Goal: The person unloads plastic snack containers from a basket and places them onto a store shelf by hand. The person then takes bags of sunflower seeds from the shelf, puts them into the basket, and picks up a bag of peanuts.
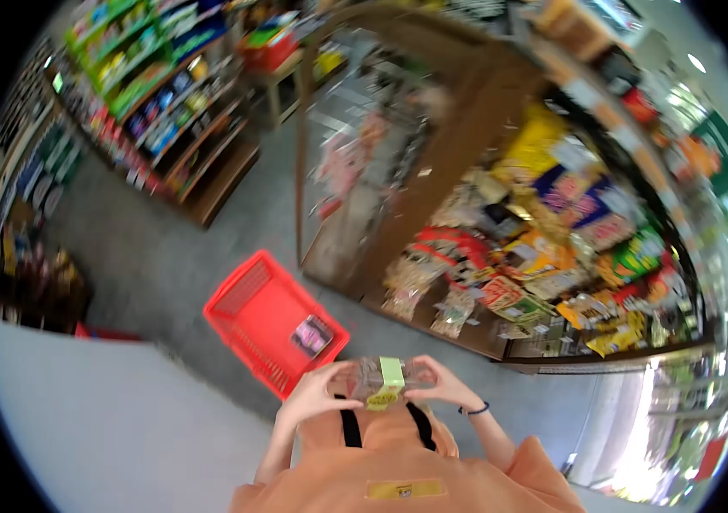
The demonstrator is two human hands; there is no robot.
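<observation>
A clear package with a pale green label band (381, 379) is held level in front of the orange shirt. My left hand (317, 392) grips its left end, and my right hand (445, 382) grips its right end, thumb and fingers around it. What lies inside the package is too blurred to name. Beyond my left hand, a red basket (249, 329) rests on the grey floor, with a small pink and dark packet (312, 336) at its near right side.
A wooden display (466, 111) with many colourful snack bags (535, 248) curves along the right. Stocked shelves (167, 94) stand at the upper left, others at the far left. A pale surface (82, 410) fills the lower left.
</observation>
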